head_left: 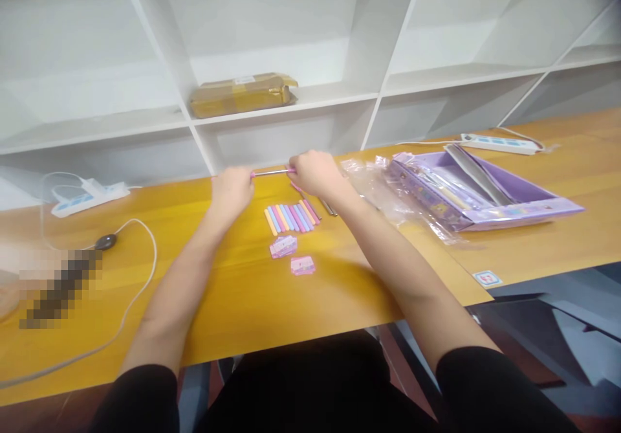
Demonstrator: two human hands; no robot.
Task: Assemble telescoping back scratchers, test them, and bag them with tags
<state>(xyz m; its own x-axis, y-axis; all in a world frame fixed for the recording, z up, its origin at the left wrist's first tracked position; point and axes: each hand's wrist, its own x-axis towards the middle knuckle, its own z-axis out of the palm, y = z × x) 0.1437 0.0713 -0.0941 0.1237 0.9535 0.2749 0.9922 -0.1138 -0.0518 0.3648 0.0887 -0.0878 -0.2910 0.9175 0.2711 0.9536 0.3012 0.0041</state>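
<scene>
Near the back of the wooden table (223,316), a thin metallic rod with pink ends (272,173) is held level between my hands. My left hand (233,192) is closed on its left end, and my right hand (313,171) is closed on its right end. Below them lies a row of pastel sticks (290,218) in yellow, pink, blue and purple. Thin rods (330,208) lie partly behind my right wrist. Two small groups of pink cards (283,246) (303,265) rest in front of the sticks.
Crumpled clear plastic (376,187) and an open purple box (528,193) lie at right. Power strips (92,199) (502,144) sit on both sides. A white cable (154,252) crosses the left. A wrapped parcel (242,95) rests on the white shelf (334,93).
</scene>
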